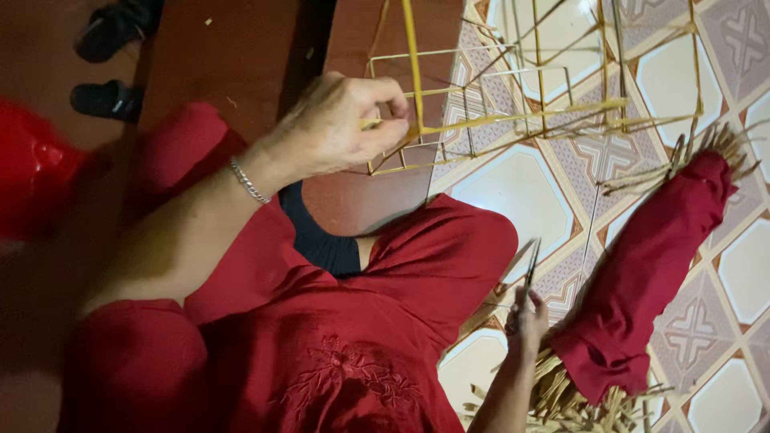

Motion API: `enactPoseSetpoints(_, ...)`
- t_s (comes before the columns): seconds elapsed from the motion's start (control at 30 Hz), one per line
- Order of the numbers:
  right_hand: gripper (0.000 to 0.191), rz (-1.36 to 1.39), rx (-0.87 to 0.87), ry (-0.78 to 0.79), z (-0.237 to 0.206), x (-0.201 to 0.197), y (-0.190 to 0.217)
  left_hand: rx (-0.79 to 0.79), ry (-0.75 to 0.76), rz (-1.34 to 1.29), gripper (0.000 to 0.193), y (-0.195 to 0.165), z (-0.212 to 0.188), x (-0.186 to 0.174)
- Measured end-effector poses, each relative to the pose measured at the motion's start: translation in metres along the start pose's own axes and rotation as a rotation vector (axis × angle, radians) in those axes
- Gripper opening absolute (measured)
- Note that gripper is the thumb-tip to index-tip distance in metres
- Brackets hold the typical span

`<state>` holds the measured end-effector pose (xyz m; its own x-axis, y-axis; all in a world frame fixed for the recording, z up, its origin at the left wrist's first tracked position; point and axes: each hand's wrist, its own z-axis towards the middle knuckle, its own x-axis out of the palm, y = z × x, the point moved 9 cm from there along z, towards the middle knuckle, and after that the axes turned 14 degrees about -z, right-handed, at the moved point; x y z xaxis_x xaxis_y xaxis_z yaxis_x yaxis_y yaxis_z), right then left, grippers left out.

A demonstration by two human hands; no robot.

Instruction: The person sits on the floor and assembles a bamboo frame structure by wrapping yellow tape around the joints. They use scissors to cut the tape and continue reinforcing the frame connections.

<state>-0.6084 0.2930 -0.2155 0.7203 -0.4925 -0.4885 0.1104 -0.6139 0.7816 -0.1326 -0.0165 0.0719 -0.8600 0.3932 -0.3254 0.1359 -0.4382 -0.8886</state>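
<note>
A dark reddish-brown floor (233,56) was seen at the left, where a pair of black sandals (108,64) lay near the top edge and a blurred red shape (28,168) was caught at the far left. Toward the right the floor gave way to patterned tiles (513,200), pale octagons set among brown and grey ornamental squares. The lower middle was filled by red clothing (321,353) with embroidery, worn by the person. No true container was visible; the nearest to one was a roll of red cloth (642,281), wrapped around a bundle of thin bamboo sticks (577,401) whose ends stuck out at both the lower and the upper end. The left hand (341,124), a silver bracelet (247,181) at its wrist, was closed in a pinch on a yellow bamboo strip (521,115) at a corner of the bamboo stick frame (497,88), an open lattice of thin sticks that stood on the tiles at the upper middle. Lower down and further right, the right hand (525,321) was closed around a pair of dark scissors (531,265), held with the blades pointing upward, just beside the cloth-wrapped bundle.
</note>
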Motion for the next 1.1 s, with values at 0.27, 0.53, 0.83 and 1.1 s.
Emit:
enactPoseSetpoints(0.27,0.102,0.408,-0.313,0.49,-0.075,0.056,0.117,-0.017,-0.005,-0.202,0.011,0.007,-0.012,-0.002)
enactPoseSetpoints(0.53,0.121,0.187,-0.581,0.894,-0.189,0.144,0.225,-0.007,-0.037,-0.255,0.011,0.003,-0.019,0.002)
enactPoseSetpoints(0.83,0.124,0.031,-0.684,0.876,-0.205,0.174,0.281,-0.122,-0.028,-0.326,0.016,0.01,-0.018,0.005)
enactPoseSetpoints(1.1,0.112,-0.028,-0.733,0.823,-0.208,0.177,0.294,-0.135,-0.001,-0.516,0.014,0.02,-0.017,0.015)
